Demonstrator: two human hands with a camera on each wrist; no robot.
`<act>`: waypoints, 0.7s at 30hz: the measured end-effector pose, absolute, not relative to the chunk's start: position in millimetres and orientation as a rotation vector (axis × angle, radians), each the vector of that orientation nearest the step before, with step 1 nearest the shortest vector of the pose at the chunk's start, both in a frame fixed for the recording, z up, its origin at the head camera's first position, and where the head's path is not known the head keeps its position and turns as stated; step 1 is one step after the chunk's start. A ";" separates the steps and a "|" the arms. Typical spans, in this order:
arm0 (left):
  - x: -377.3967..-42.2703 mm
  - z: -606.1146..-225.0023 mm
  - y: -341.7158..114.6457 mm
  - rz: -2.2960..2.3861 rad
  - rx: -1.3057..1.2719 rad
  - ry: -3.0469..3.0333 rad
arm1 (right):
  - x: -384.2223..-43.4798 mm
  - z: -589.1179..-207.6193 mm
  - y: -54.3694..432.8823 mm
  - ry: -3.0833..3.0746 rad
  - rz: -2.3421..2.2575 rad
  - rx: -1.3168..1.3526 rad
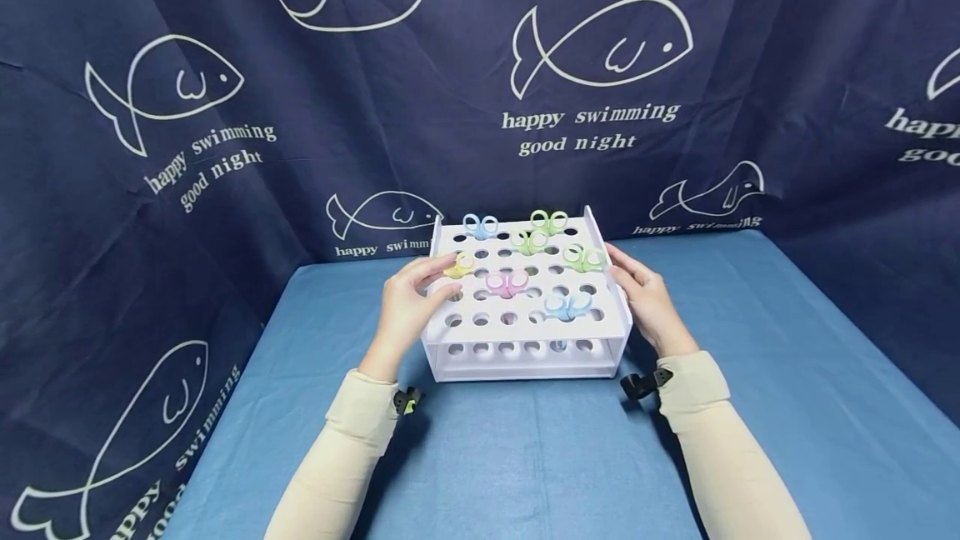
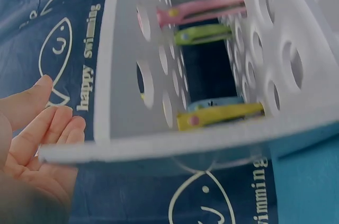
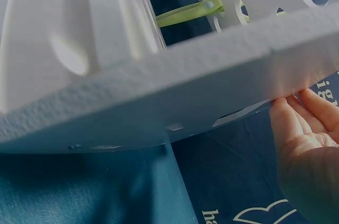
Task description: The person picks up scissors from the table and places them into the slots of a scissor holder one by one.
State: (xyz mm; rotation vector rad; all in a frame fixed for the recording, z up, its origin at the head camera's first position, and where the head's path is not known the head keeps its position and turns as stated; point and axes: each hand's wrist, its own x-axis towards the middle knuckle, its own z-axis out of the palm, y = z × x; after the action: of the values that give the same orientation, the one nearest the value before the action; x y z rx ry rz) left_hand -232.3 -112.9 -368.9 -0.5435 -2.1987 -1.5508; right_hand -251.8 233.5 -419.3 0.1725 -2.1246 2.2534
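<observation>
A white rack with rows of round holes stands on the blue table. Several small scissors hang in it, handles up. My left hand reaches over the rack's left wall, thumb and fingers apart around the yellow scissors. In the left wrist view those fingertips are above the top plate, and the yellow blades show below it. My right hand rests its fingertips against the outside of the right wall. In the right wrist view its fingers meet that wall.
Pink scissors sit mid-rack, and a blue pair is near the front. Green pairs are at the right and back, beside another blue pair. A dark fish-print curtain hangs behind and beside the table.
</observation>
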 end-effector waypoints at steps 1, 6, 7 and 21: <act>-233.1 -370.0 -115.6 -1.553 -0.540 -2.189 | -251.9 -419.5 233.4 -2.127 2.255 0.173; -237.6 -374.8 -128.0 -1.554 -0.493 -2.179 | -251.9 -420.6 232.5 -2.132 2.264 0.167; -238.0 -375.2 -129.9 -1.547 -0.477 -2.189 | -251.9 -420.8 232.3 -2.133 2.264 0.166; -243.4 -382.6 -152.1 -1.419 -0.422 -2.397 | -251.8 -417.8 233.3 -2.220 2.092 0.178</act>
State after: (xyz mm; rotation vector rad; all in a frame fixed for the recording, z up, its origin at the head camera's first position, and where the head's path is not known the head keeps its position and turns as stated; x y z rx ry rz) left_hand -243.4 -152.1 -382.6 -0.4222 -2.3974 -1.4191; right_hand -251.8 233.3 -417.8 0.1782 -2.2204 2.0918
